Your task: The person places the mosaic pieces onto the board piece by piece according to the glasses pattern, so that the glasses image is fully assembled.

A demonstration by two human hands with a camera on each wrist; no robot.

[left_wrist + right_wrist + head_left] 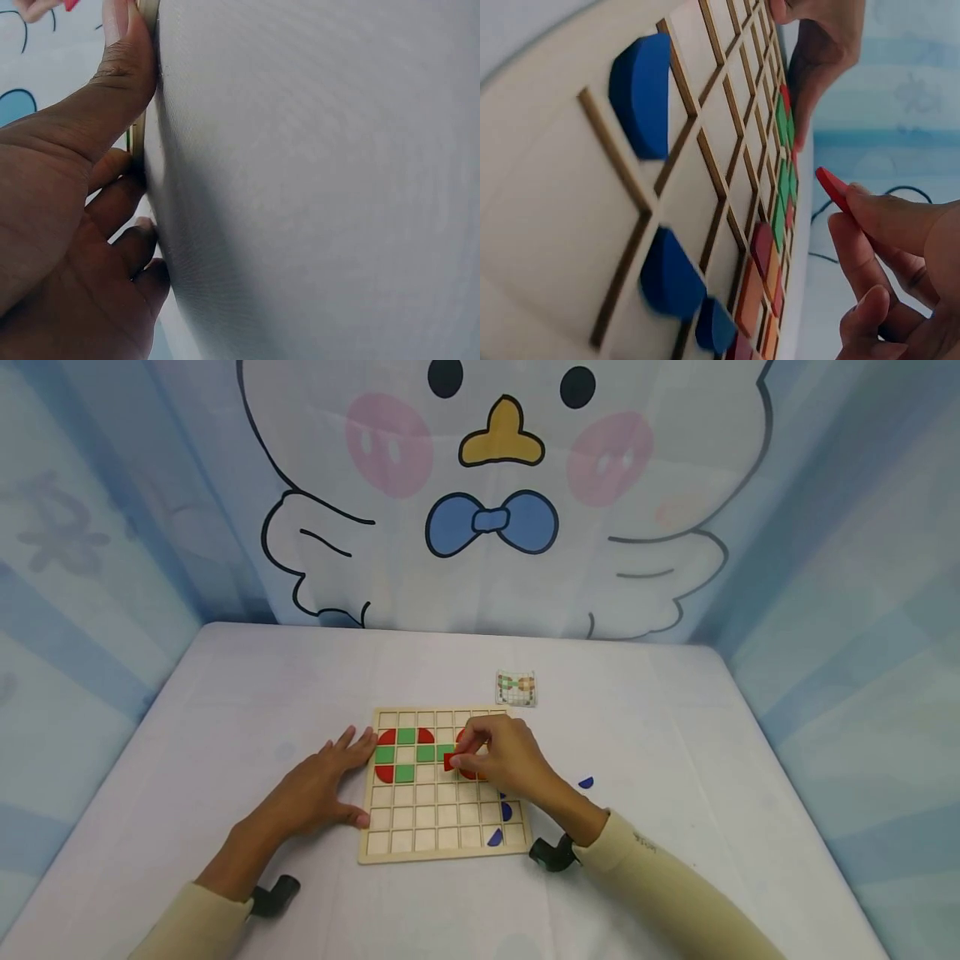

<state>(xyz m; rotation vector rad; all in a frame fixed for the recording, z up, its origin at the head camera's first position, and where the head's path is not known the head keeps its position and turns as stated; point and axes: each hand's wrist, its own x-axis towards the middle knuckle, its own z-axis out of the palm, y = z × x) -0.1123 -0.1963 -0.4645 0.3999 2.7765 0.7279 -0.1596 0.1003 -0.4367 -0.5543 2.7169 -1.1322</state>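
Observation:
My right hand (513, 760) pinches a small red tile (448, 762) between thumb and fingertips, over the middle of the wooden grid board (442, 858). In the right wrist view the red tile (834, 189) is held tilted above the board's surface. My left hand (318, 789) lies at the board's left edge, fingers spread, thumb and fingertips touching the rim. Green square tiles (406, 736) and rounded red tiles (386, 774) sit in cells of the upper left. More red and orange tiles are partly hidden behind my right hand.
Blue rounded pieces (507, 811) lie on the board's lower right, one (495, 837) askew across the grid lines. Another blue piece (587, 782) rests on the table right of the board. A small patterned card (516, 688) lies behind the board. Printed curtains surround the white table (660, 710).

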